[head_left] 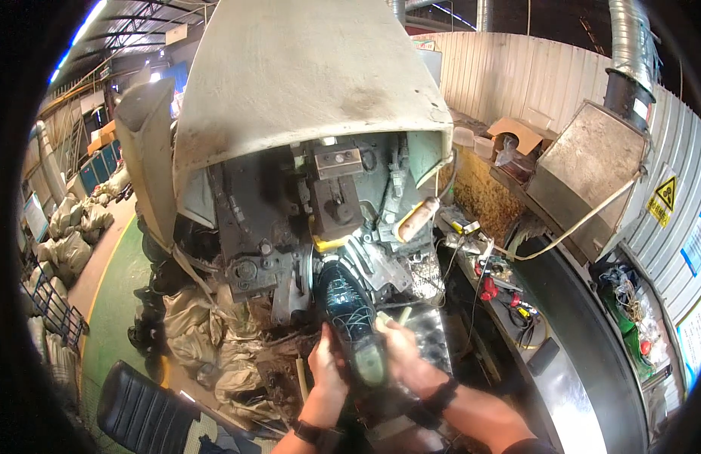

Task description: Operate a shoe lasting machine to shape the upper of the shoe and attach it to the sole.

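A dark, glossy shoe upper [344,299] with criss-crossed lacing is at the middle, its far end up against the machine's metal jaws [372,261]. Its near end shows a pale greenish top [369,363], probably a shoe last inside. My left hand [326,365] is closed along the left side of the shoe upper. From the right, my right hand [405,356] grips the same piece, its thumb near a small pale edge. The undersides of my fingers are hidden.
A large cream machine hood [313,83] hangs over the jaws. A worn handle [417,219] dangles at its right. Hand tools with red grips [489,287] lie on a ledge beside a dark conveyor belt [585,340]. Sacks [195,325] and a black chair [142,408] are at left.
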{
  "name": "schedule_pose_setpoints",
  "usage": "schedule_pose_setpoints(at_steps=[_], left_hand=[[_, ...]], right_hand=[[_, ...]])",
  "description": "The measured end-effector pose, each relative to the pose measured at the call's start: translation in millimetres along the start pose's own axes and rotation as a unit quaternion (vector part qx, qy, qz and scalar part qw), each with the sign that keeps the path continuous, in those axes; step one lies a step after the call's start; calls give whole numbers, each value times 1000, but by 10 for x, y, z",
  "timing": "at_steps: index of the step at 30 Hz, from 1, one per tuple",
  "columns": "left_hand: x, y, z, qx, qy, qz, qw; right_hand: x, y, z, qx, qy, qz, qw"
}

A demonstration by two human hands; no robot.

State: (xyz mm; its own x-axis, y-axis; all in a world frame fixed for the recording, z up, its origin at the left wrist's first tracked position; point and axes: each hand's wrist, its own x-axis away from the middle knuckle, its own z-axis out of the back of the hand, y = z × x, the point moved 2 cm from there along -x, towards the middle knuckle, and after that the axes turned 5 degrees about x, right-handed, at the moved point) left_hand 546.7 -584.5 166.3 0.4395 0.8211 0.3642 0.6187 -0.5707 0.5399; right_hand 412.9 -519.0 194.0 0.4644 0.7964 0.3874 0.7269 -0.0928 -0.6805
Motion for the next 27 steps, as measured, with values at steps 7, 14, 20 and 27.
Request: schedule_pose_setpoints(at_steps=[7, 14, 20, 27], left_hand=[[-127, 131, -355, 135, 11, 34, 990], [-560, -282, 182, 18, 81, -155, 984], [-752, -442, 399, -66, 57, -253, 964], [-751, -555, 542, -147, 100, -244, 953]], right_hand=[[-308, 17, -121, 36, 51, -15, 998], [-689, 302, 214, 33, -8, 14, 999], [-671, 290, 183, 102, 2, 39, 994], [-630, 349, 276, 104, 5, 50, 993]])
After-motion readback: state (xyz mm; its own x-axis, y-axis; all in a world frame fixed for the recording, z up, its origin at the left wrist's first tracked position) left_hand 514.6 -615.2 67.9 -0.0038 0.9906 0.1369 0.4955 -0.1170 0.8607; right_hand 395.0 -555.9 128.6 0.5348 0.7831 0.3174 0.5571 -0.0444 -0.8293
